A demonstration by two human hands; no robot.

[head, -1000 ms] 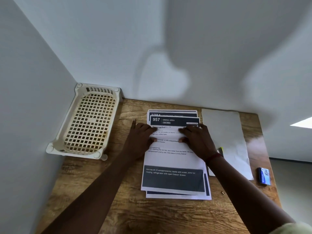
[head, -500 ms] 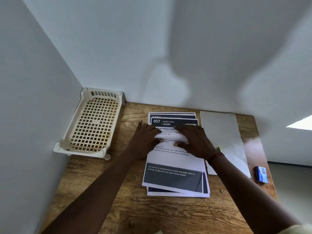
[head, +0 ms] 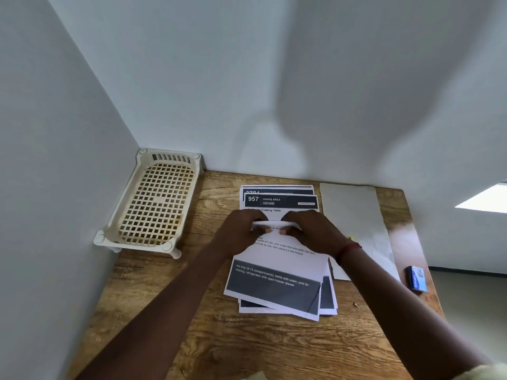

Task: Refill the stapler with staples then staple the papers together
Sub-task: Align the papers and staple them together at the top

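My left hand [head: 241, 231] and right hand [head: 312, 233] pinched a raised fold in the top sheet of the papers [head: 277, 259], stacked askew on the table [head: 219, 338]. I judged squaring all edges necessary before stapling. The stapler was not visible.

Obstacles: cream lattice plastic tray [head: 156, 204] fills my table's far-left corner; small blue box [head: 417, 278] sits at the right edge. Bare wooden tabletop [head: 247, 349] along the near edge.
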